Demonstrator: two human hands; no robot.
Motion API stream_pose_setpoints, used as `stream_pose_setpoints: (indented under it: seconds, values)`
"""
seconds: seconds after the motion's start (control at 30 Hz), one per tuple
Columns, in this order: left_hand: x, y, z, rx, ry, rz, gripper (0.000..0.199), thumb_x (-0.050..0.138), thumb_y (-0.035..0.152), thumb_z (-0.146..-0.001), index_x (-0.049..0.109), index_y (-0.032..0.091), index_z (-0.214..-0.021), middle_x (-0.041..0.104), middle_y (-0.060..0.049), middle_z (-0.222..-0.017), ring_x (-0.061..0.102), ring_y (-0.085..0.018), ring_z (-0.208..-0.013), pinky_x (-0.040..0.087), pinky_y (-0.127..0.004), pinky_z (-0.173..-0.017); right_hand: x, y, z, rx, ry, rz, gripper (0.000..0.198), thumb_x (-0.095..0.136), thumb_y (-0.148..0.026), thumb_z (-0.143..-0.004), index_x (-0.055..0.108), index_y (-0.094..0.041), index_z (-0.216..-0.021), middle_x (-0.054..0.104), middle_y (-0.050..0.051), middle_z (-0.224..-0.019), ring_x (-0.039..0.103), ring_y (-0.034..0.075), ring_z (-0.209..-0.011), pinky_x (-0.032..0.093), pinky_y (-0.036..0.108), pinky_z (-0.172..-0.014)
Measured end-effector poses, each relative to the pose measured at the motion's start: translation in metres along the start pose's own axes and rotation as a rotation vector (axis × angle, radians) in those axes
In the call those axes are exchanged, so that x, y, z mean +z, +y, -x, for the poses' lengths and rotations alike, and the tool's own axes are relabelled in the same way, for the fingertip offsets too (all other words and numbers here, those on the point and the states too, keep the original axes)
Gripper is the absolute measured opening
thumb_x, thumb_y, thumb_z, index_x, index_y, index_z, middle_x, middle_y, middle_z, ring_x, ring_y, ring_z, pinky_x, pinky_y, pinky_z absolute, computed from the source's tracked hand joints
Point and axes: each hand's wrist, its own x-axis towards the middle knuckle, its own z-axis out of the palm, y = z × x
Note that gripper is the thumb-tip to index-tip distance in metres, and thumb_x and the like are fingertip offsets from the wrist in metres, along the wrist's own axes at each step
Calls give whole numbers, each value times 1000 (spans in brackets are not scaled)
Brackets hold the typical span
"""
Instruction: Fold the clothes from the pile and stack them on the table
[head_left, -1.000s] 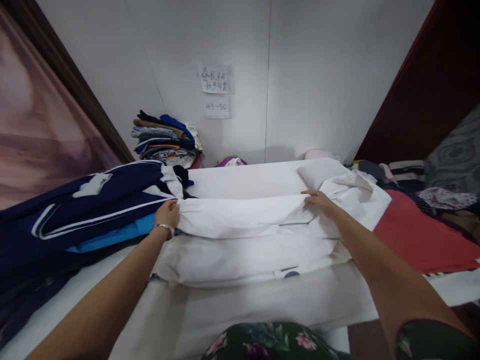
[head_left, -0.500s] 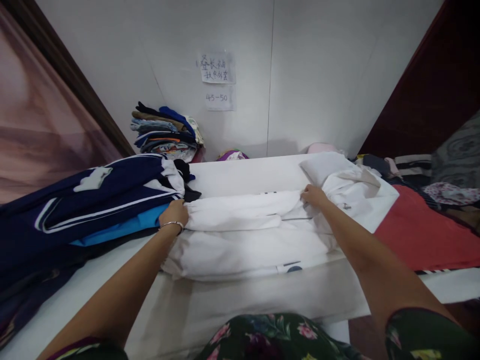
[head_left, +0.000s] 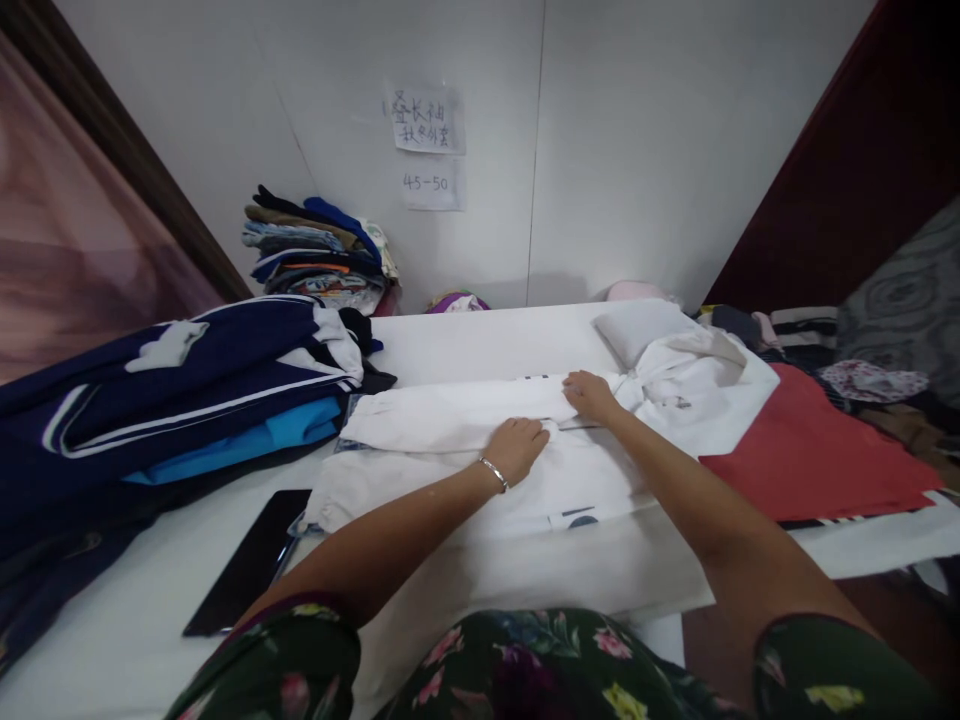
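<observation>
A white hoodie [head_left: 450, 500] lies across the white table, with its hood end on the right and its sleeves running left. Small dark prints show near its front edge. My left hand [head_left: 517, 450], wearing a silver bracelet, has its fingers curled on the fabric at the middle of the hoodie. Just beyond it, my right hand [head_left: 591, 396] grips the cloth near the hood end. The fingertips of both hands are partly hidden by the hands themselves.
Left lies a pile of clothes topped by a navy jacket [head_left: 202, 375]. A black flat device [head_left: 251, 560] rests before it. Folded clothes [head_left: 315, 250] are stacked by the wall. Red cloth [head_left: 817, 440] lies right, and a paper sign [head_left: 427, 120] hangs on the wall.
My left hand has let go of the hoodie's left end and moved right to its middle. My right hand has shifted slightly left. The black device has come into view.
</observation>
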Motion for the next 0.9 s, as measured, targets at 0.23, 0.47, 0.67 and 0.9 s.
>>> stream_pose_setpoints:
  seconds: [0.23,0.47,0.67,0.9]
  values:
    - [1,-5,-14,-88,-50,-7,23,42,7,-88,62,15,-94,62,-10,-91,57,-22,-89,40,-37,-73,7,-1,-1,77,-37,48,26,46,-32,-90,65,-18,-100,68,9,-107,57,22,-107,35,35,-96]
    - [6,7,13,-82,-138,97,21,43,12,-89,64,16,-92,64,-9,-93,60,-20,-87,45,-33,-70,19,0,1,130,-6,98,29,48,-34,-89,64,-15,-105,66,14,-113,54,26,-113,28,40,-103]
    - [-9,7,28,-112,-16,289,25,47,30,-92,61,19,-109,65,-6,-105,60,-18,-94,48,-32,-80,14,1,5,109,5,81,27,47,-31,-89,66,-17,-101,67,13,-109,56,25,-111,33,43,-101]
    - [-40,-58,56,-359,125,170,32,49,34,-91,61,16,-115,62,-11,-123,52,-22,-117,40,-39,-101,15,-39,17,-96,142,-62,43,37,-48,-93,59,-24,-122,46,10,-143,32,31,-138,25,57,-107]
